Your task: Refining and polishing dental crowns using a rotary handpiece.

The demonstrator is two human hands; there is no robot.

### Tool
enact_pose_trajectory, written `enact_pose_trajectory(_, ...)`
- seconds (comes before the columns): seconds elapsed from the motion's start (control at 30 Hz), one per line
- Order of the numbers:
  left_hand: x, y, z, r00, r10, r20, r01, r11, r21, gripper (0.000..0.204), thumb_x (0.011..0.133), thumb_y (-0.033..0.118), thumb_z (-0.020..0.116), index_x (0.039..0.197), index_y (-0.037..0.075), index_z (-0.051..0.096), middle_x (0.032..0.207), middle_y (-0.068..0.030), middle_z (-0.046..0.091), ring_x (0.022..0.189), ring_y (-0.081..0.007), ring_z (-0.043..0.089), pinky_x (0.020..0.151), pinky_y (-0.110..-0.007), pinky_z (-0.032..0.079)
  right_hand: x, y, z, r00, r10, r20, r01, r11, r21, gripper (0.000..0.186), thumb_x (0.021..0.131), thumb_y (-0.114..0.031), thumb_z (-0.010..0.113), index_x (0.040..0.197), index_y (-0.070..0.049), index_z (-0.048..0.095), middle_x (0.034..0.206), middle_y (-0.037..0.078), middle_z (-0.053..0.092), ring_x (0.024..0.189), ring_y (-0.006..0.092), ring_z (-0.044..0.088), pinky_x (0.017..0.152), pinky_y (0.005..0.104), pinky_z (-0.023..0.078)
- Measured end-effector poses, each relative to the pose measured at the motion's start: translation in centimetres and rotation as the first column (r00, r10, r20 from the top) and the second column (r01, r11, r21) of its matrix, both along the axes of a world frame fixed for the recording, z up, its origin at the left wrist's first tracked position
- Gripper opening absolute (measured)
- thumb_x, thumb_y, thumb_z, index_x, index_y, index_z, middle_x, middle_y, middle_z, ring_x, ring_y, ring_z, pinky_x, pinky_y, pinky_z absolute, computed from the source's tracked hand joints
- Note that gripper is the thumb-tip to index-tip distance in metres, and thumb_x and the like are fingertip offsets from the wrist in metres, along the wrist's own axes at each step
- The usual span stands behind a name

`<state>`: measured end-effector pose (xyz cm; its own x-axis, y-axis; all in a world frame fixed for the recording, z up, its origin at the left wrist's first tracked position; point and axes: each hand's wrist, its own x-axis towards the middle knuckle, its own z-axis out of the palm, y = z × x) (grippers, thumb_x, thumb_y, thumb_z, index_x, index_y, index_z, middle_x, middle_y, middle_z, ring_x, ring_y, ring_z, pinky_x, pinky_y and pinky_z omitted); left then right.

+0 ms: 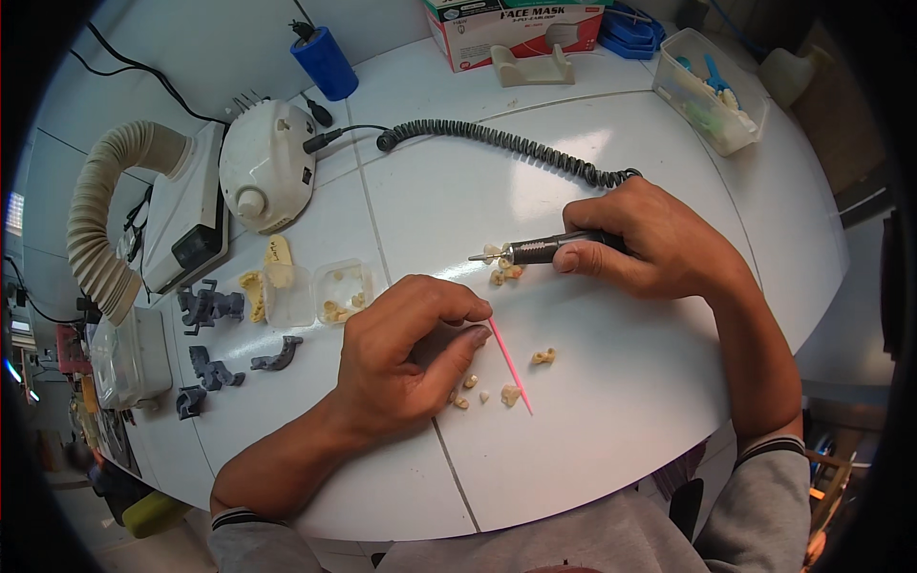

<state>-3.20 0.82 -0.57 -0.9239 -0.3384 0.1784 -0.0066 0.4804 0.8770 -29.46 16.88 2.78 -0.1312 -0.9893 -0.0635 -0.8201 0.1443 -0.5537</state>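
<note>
My left hand [401, 358] is closed in a pinch, thumb and forefinger at the upper end of a thin pink stick [511, 366], which slants down toward me. Wrapped in my right hand [650, 234] is a black rotary handpiece [546, 250] with a pointed metal bur, aimed left. Under and beside its tip lies a small cluster of tooth-coloured pieces [498, 277]. One joined tooth-shaped piece [543, 356] rests right of the stick. Close to the stick's lower end is a pale piece [511, 394]; several smaller ones [470, 381] lie near my left fingers.
A coiled cord [506, 139] runs from the white control unit [267, 172] to the handpiece. At left are a ribbed hose [105, 191], grey printed models [212, 306], a yellow cast [277, 263] and a clear box [342, 285]. A plastic tub [712, 124] and mask box [511, 33] stand behind.
</note>
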Motion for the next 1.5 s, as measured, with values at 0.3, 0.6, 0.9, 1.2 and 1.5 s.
enact_pose_trajectory(0.3,0.7,3.2,1.3,0.866,-0.457,0.203,0.457,0.558,-0.693,0.069,0.103,0.073,0.045,0.148,0.027,0.07,0.16,0.0028,0.062,0.151,-0.0216,0.051,0.115,-0.043,0.038,0.1,-0.4,0.0,1.0,0.025,-0.009,-0.025,0.999,-0.028,0.057,0.106,-0.056,0.065,0.087,-0.004,0.078,0.062,0.017,0.062,0.057,0.0324,0.057,0.06,0.0477,0.043)
enact_pose_trajectory(0.6,1.1,2.7,0.7,0.917,-0.322,0.237,0.381,0.521,-0.764,0.087,0.098,0.083,0.042,0.15,0.018,0.067,0.162,0.0002,0.06,0.154,-0.0208,0.048,0.112,-0.045,0.035,0.4,-0.2,0.1,1.0,0.013,0.002,-0.013,1.0,-0.023,0.054,0.105,-0.053,0.067,0.084,-0.003,0.072,0.063,0.017,0.059,0.057,0.0335,0.055,0.06,0.0465,0.041)
enact_pose_trajectory(0.9,0.1,2.7,0.5,0.947,-0.302,0.113,0.29,0.644,-0.708,0.065,0.103,0.064,0.062,0.147,0.016,0.069,0.151,-0.0078,0.067,0.139,-0.0279,0.059,0.104,-0.043,0.041,0.3,-0.3,0.2,1.0,-0.002,-0.005,0.002,1.0,-0.009,0.056,0.106,-0.055,0.066,0.089,-0.003,0.08,0.065,0.018,0.065,0.057,0.0324,0.058,0.059,0.0461,0.044)
enact_pose_trajectory(1.2,-1.2,4.4,0.2,0.919,-0.375,0.12,0.338,0.598,-0.727,0.048,0.093,0.004,0.075,0.139,0.015,0.073,0.142,-0.0046,0.073,0.126,-0.0191,0.067,0.104,-0.038,0.049,0.7,-0.3,0.1,1.0,-0.007,-0.005,0.007,1.0,-0.015,0.057,0.106,-0.055,0.065,0.082,-0.004,0.07,0.063,0.016,0.057,0.059,0.0306,0.051,0.06,0.0469,0.039)
enact_pose_trajectory(1.5,-1.2,4.0,0.6,0.921,-0.387,0.039,0.283,0.597,-0.751,0.036,0.092,0.006,0.075,0.128,0.012,0.077,0.121,-0.003,0.077,0.106,-0.0191,0.073,0.09,-0.036,0.056,0.8,-0.3,0.2,1.0,-0.01,-0.007,0.01,1.0,-0.021,0.057,0.106,-0.056,0.065,0.082,-0.004,0.07,0.064,0.016,0.057,0.06,0.0302,0.049,0.06,0.0475,0.038)
